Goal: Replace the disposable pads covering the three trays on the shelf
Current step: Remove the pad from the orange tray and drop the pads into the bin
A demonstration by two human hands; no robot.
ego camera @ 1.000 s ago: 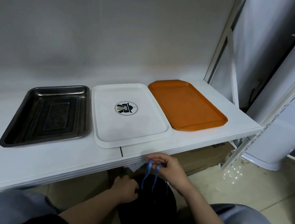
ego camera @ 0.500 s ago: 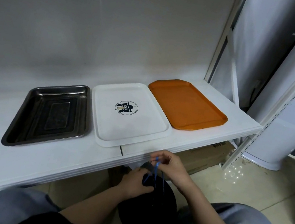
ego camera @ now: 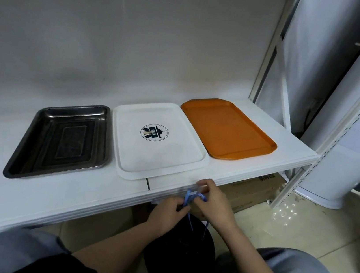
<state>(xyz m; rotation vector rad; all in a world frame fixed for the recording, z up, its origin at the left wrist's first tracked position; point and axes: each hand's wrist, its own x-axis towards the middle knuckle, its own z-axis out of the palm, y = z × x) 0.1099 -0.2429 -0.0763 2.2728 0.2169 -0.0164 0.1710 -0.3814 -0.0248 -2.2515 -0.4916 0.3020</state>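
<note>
On the white shelf (ego camera: 54,197) three trays lie side by side, all bare: a steel tray (ego camera: 60,140) on the left, a white tray (ego camera: 159,141) with a round logo in the middle, and an orange tray (ego camera: 227,129) on the right, farthest back. Just in front of the shelf's near edge, the left hand (ego camera: 166,215) and right hand (ego camera: 214,202) both pinch a blue drawstring (ego camera: 190,198) that runs down into a black bag (ego camera: 180,259); the bag's contents are too dark to make out, and the arms partly cover it. A cardboard box (ego camera: 252,192) sits under the shelf at the right, mostly hidden.
</note>
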